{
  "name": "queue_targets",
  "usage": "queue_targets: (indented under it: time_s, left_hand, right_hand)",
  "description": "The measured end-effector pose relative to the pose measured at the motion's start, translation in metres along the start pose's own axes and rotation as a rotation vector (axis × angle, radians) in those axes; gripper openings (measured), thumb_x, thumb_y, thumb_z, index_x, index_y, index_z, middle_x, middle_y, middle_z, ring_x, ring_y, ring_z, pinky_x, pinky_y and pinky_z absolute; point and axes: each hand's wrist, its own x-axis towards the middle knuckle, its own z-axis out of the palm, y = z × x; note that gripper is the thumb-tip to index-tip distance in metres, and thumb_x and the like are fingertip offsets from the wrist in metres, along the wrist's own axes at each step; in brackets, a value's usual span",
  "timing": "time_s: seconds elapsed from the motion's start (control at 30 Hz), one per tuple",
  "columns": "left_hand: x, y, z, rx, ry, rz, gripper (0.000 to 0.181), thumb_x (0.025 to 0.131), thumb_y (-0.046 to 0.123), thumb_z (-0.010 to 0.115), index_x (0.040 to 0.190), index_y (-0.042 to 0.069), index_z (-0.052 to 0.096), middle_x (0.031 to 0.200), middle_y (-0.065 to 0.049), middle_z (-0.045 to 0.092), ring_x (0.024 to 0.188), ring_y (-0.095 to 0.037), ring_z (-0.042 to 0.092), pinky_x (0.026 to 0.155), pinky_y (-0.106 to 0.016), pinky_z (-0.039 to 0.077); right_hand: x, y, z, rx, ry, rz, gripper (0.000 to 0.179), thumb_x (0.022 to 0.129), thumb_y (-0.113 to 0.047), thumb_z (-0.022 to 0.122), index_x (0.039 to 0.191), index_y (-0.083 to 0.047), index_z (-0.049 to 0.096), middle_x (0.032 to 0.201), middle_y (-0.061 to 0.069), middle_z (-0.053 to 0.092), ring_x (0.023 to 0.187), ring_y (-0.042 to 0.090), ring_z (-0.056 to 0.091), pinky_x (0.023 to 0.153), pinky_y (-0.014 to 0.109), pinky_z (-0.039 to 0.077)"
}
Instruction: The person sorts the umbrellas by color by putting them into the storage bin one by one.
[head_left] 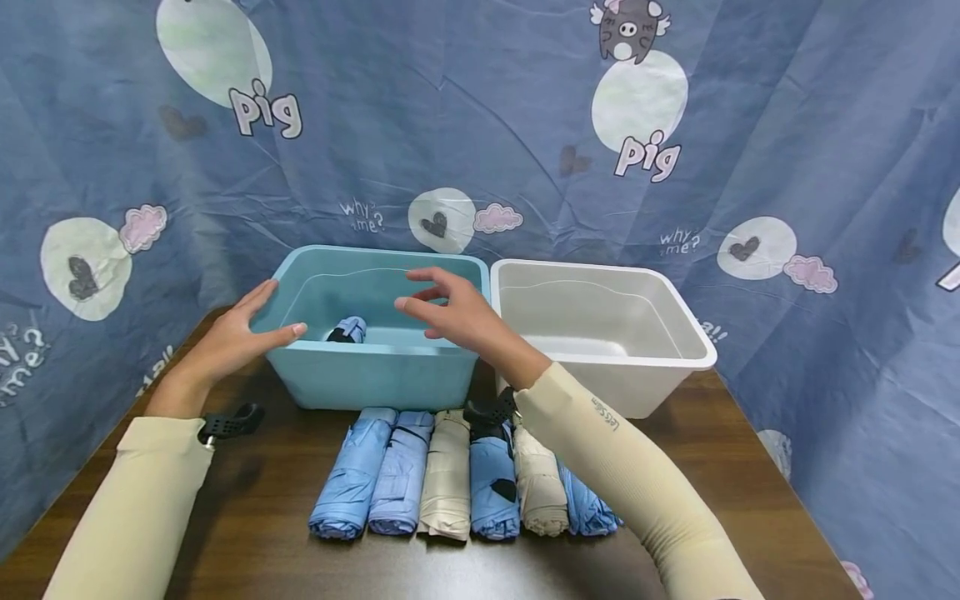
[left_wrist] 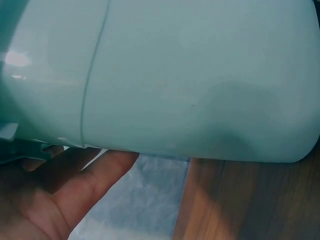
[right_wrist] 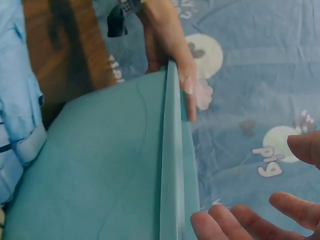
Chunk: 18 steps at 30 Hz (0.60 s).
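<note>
Right hand point(head_left: 450, 310): over teal bin point(head_left: 382, 379), fingers and thumb apart, nothing held. Left hand point(head_left: 232, 337): fingers spread, resting on that bin's near-left corner. Inside lies one rolled blue bundle point(head_left: 356, 327). Six more rolled bundles point(head_left: 447, 479) in a row, toward desk's point(head_left: 255, 517) near edge. White bin point(head_left: 600, 387) just beside teal, toward far edge.

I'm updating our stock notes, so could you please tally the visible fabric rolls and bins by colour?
Teal bin: 1
White bin: 1
Blue fabric rolls on the table: 4
Beige fabric rolls on the table: 2
Blue fabric roll inside the teal bin: 1
Total: 9
</note>
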Motion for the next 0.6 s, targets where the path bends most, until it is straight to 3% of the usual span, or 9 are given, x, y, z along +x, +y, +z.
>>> queue_targets:
  time_s: [0.37, 0.6]
  left_hand:
    - [-0.002, -0.001, -0.002, 0.0, -0.005, -0.023, 0.101, 0.087, 0.057, 0.06, 0.154, 0.027, -0.009, 0.16, -0.005, -0.015, 0.142, -0.049, -0.004, 0.098, -0.078, 0.016]
    - [0.001, -0.001, 0.001, -0.006, -0.013, -0.01, 0.1, 0.088, 0.056, 0.06, 0.154, 0.027, -0.008, 0.161, -0.005, -0.014, 0.143, -0.049, -0.004, 0.098, -0.077, 0.016]
  right_hand:
    - [-0.051, 0.012, -0.024, 0.015, -0.051, -0.062, 0.047, 0.093, -0.03, 0.066, 0.137, -0.021, 0.051, 0.124, 0.006, 0.059, 0.103, 0.018, 0.065, 0.08, 0.038, 0.057]
    - [-0.083, 0.029, -0.041, -0.003, 0.013, -0.072, 0.048, 0.093, -0.025, 0.066, 0.138, -0.021, 0.051, 0.124, 0.01, 0.061, 0.101, 0.021, 0.066, 0.079, 0.037, 0.057]
